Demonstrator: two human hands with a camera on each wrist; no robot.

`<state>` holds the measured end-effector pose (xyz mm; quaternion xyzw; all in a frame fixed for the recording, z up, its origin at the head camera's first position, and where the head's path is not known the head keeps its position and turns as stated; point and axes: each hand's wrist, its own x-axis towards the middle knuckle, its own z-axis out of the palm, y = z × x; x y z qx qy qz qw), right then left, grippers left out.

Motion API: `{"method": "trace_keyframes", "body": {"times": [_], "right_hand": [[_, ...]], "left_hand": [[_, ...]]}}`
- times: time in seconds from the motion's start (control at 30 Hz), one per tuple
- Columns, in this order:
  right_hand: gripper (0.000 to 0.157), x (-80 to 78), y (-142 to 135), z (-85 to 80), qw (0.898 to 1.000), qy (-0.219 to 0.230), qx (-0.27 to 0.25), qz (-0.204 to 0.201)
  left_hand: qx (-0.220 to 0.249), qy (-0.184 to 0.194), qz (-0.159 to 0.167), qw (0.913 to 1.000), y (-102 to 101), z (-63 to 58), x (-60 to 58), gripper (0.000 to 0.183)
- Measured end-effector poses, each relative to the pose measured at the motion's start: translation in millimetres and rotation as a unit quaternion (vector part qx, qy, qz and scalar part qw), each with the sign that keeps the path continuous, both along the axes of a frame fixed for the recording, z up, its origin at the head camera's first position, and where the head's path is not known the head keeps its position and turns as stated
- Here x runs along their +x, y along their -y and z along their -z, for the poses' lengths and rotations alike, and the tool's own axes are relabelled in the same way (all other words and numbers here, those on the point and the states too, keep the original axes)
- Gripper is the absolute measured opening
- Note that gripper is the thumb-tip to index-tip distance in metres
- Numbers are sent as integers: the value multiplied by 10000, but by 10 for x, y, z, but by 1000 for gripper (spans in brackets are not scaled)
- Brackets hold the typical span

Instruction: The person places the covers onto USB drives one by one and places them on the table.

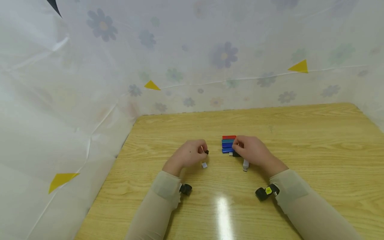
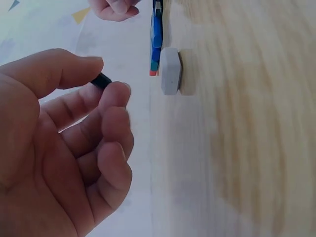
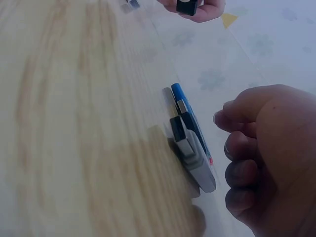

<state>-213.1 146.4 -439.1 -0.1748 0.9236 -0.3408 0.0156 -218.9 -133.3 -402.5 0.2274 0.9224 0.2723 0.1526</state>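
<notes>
My left hand (image 1: pixel 192 154) pinches a small black cap (image 2: pixel 102 80) between thumb and index fingertip, above the table. Just below it on the wood lies a whitish cap (image 1: pixel 204 165). Beyond my right hand's fingertips, red (image 1: pixel 229 137), teal and blue (image 1: pixel 227 150) sticks lie side by side. At the near end of that row is a black USB stick (image 1: pixel 235 154), its metal plug pointing left. A light grey USB stick (image 3: pixel 200 168) lies beside it, plug uncovered. My right hand (image 1: pixel 251 150) hovers over these sticks, fingers curled, with nothing visible between them in the right wrist view.
The wood-grain table (image 1: pixel 150 200) ends at the back against a pale flower-print sheet (image 1: pixel 186 66). Another pale sheet hangs along the left edge. Yellow triangles (image 1: pixel 152 85) are stuck on the sheets. Both wrists wear black cameras (image 1: pixel 186 189).
</notes>
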Motion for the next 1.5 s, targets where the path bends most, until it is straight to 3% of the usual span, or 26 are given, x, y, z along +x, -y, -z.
{"method": "trace_keyframes", "body": {"times": [0.47, 0.73, 1.03, 1.17, 1.4, 1.5], "right_hand": [[7, 7, 131, 57, 9963, -164, 186, -820], [6, -6, 121, 63, 9975, -74, 197, -673], [6, -22, 25, 40, 9970, 11, 263, -722], [9, -28, 7, 48, 9963, 61, 276, -808], [12, -16, -21, 39, 9936, 187, 389, -1042], [15, -5, -36, -4, 9922, 251, 457, -1132]], "left_hand": [[58, 251, 92, 9996, -43, 90, 10, 28], [321, 468, -195, 9982, -38, 92, 35, 25], [751, 422, -438, 9953, -59, 69, 40, 42], [903, 288, -437, 9945, -65, 82, 29, 38], [1416, 640, -514, 9865, -87, 83, 8, 27], [1547, 602, -493, 9849, -86, 83, 0, 26]]}}
